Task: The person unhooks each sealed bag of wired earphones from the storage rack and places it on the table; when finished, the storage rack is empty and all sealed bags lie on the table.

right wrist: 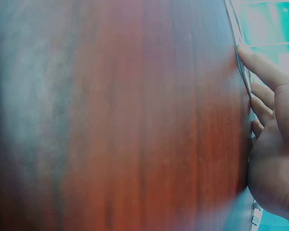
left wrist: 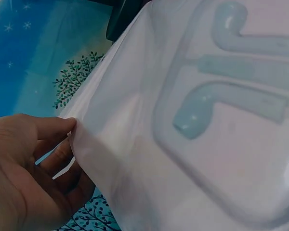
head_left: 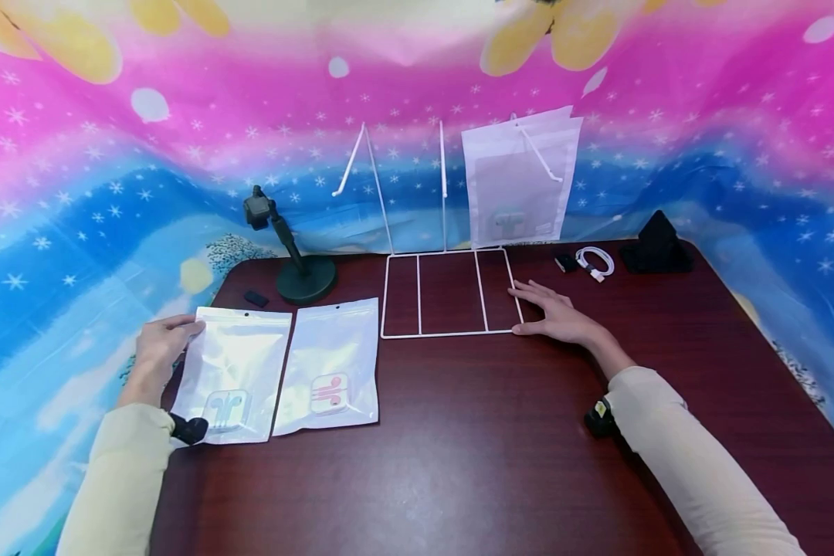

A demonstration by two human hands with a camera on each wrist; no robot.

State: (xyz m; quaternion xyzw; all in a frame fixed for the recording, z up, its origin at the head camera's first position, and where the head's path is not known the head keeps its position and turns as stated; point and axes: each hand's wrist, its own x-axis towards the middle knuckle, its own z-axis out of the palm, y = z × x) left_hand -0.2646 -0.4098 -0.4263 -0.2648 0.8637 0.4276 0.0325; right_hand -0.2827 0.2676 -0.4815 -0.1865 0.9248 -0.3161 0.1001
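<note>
My left hand (head_left: 160,351) pinches the upper left edge of a white zip pouch (head_left: 243,355), printed with pale blue-green earphones in a case. The left wrist view shows thumb and fingers on the pouch's (left wrist: 120,159) edge. Beside it lies a second white pouch (head_left: 344,332) with pink earphones. A white wire display rack (head_left: 452,334) stands at the table's back. My right hand (head_left: 559,315), fingers spread, touches the right side of its base. White pouches (head_left: 517,181) hang from the rack's right hook; the left hook (head_left: 349,162) and middle hook (head_left: 443,158) are bare.
A dark green stand (head_left: 306,278) with a small clamp head is behind the pouches, near a small black item (head_left: 255,298). At back right lie a coiled white cable (head_left: 596,264), a small black object (head_left: 565,263) and a black stand (head_left: 656,245). A patterned cloth surrounds the table.
</note>
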